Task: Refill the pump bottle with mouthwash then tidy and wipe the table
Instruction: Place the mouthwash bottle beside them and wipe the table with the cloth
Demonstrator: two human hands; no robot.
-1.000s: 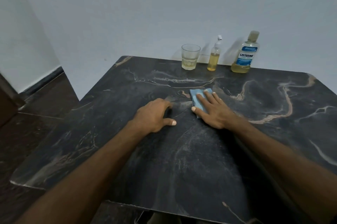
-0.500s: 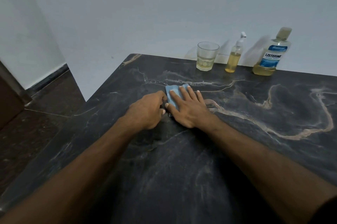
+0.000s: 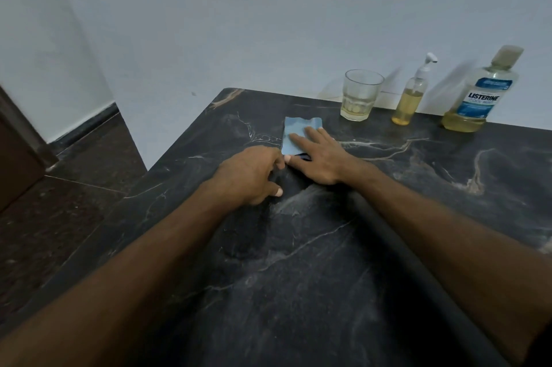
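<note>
A folded blue cloth lies flat on the dark marble table, and my right hand presses on it with straight fingers. My left hand rests on the table just left of it, fingers curled under, holding nothing. Along the back edge by the wall stand a glass with a little yellow liquid, a small pump bottle about half full of yellow mouthwash, and a capped Listerine bottle with some yellow liquid at its bottom.
The table's left edge drops to a dark tiled floor. A pale wall runs close behind the bottles. A brown door or cabinet edge shows at far left.
My right hand has slid the blue cloth leftward and toward the back left corner of the table. My left hand moved along beside it.
</note>
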